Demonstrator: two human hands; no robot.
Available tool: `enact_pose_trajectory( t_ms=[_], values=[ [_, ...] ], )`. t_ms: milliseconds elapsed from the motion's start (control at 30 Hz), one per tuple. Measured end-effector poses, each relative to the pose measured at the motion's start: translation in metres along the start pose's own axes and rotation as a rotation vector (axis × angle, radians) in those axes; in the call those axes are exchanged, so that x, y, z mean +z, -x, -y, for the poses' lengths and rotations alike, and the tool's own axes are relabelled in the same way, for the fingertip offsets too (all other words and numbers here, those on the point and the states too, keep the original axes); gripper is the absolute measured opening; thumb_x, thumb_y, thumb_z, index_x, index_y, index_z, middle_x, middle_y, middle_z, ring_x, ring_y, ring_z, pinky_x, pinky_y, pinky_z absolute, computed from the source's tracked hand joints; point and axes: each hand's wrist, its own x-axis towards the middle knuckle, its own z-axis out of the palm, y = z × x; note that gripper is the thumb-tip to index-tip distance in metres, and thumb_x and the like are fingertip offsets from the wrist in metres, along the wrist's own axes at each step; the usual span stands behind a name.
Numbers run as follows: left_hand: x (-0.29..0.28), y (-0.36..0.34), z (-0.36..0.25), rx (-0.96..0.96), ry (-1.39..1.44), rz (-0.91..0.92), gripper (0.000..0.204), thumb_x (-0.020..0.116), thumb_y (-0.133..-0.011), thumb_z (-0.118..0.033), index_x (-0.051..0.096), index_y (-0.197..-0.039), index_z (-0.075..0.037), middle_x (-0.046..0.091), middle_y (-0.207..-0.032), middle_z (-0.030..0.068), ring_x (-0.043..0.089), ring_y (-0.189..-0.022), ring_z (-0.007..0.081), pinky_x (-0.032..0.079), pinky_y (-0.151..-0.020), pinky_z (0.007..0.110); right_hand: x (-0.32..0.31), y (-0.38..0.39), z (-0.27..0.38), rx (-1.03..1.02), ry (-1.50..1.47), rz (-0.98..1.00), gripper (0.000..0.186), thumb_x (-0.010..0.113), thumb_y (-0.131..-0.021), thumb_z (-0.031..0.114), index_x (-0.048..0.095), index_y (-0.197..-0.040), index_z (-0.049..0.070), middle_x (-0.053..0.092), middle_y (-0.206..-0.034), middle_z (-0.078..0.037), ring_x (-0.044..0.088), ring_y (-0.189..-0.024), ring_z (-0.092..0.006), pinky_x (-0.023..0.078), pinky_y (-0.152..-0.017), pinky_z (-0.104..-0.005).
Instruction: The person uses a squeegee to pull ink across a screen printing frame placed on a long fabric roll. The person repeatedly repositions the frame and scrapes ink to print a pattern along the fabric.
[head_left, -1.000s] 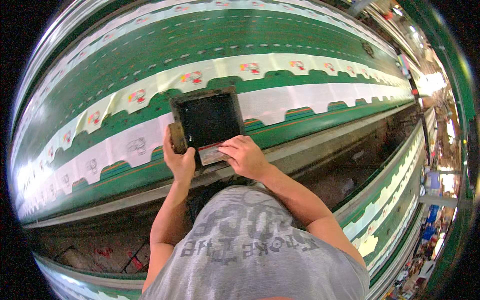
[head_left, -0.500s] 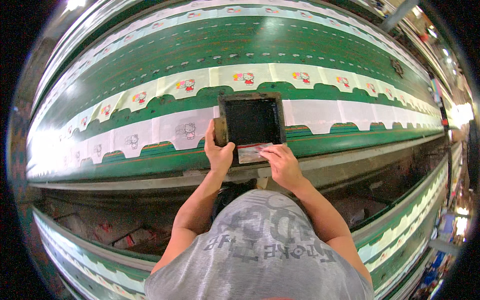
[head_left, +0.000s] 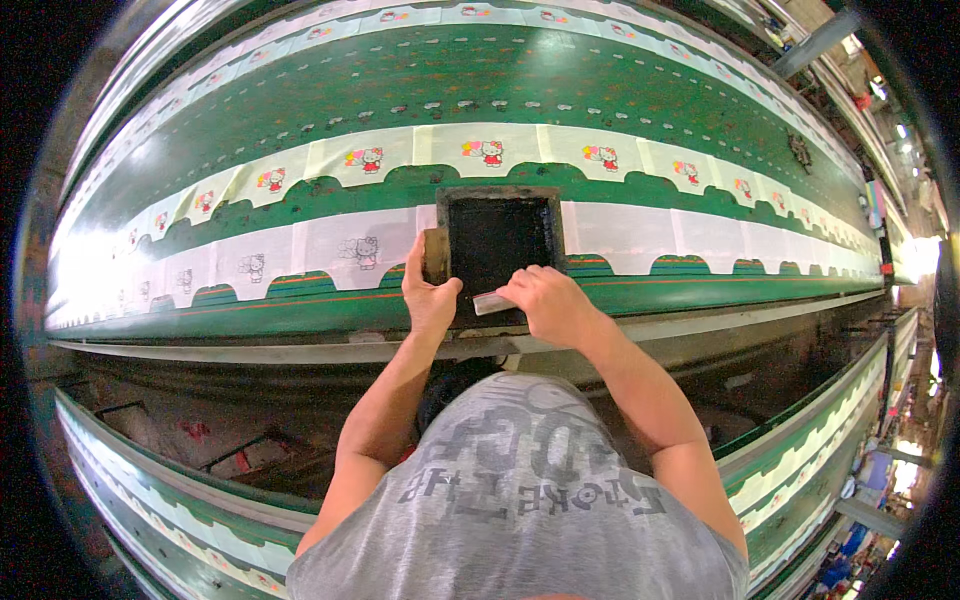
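A screen-printing frame (head_left: 500, 191) with dark mesh lies over the near row of white cloth pieces (head_left: 625, 235). My left hand (head_left: 432, 302) is closed on the wooden block (head_left: 436, 256) at the frame's left side, thumb on the near left corner. In my right hand (head_left: 550, 305) is a squeegee (head_left: 489, 303), held tilted over the near end of the mesh; the fingers hide part of it. Left of the frame, a cloth piece bears a grey outlined cat figure (head_left: 367, 253). On the right, the near-row pieces look plain.
The long green table (head_left: 600, 75) carries a farther row of cloths with coloured cat prints (head_left: 488, 152). Its pale front edge (head_left: 250, 350) runs just before my body. Another green table with cloths (head_left: 180, 530) lies below left. A dark gap (head_left: 300, 420) separates the tables.
The squeegee has turned from lying broad and flat at the frame's near end to a narrow, tilted pose. My right hand has moved slightly up over the mesh; my left hand stays at the block.
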Motion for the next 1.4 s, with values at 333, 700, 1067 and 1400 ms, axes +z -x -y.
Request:
enact_pose_trajectory(
  t_ms=[333, 700, 1067, 1400],
  values=[
    [-0.017, -0.009, 0.018, -0.017, 0.168, 0.072, 0.076, 0.079, -0.096, 0.003, 0.053, -0.168, 0.003, 0.069, -0.152, 0.0140, 0.066, -0.136, 0.0212, 0.051, -0.117, 0.037, -0.013, -0.098, -0.077, 0.110, -0.006, -0.087, 0.042, 0.063, -0.091, -0.001, 0.082, -0.127, 0.011, 0.077, -0.114, -0.016, 0.074, -0.117, -0.0399, 0.059, -0.106, -0.0534],
    [-0.023, -0.011, 0.008, -0.053, 0.058, 0.093, 0.077, 0.077, -0.096, 0.006, 0.053, -0.169, 0.001, 0.068, -0.156, 0.0157, 0.065, -0.140, 0.0230, 0.050, -0.121, 0.038, 0.016, -0.045, -0.004, 0.154, 0.041, -0.085, 0.053, 0.064, -0.087, -0.005, 0.079, -0.136, 0.009, 0.076, -0.123, -0.014, 0.068, -0.116, -0.0398, 0.055, -0.105, -0.0524],
    [-0.007, -0.001, 0.002, 0.114, -0.173, 0.034, 0.094, 0.077, -0.080, 0.005, 0.050, -0.170, 0.001, 0.063, -0.162, 0.0213, 0.063, -0.147, 0.0318, 0.046, -0.126, 0.040, 0.025, 0.006, 0.037, 0.117, -0.045, -0.177, 0.040, 0.070, -0.090, 0.006, 0.079, -0.130, 0.008, 0.075, -0.120, -0.012, 0.069, -0.115, -0.0361, 0.055, -0.100, -0.0510],
    [0.095, 0.033, -0.029, 0.297, -0.209, -0.003, 0.098, 0.070, -0.076, 0.014, 0.047, -0.171, 0.004, 0.060, -0.166, 0.0188, 0.059, -0.150, 0.0276, 0.045, -0.127, 0.039, 0.017, 0.108, -0.033, 0.197, -0.166, -0.486, 0.040, 0.074, -0.087, -0.006, 0.080, -0.125, 0.005, 0.075, -0.126, -0.011, 0.069, -0.120, -0.0371, 0.057, -0.106, -0.0507]
  ],
)
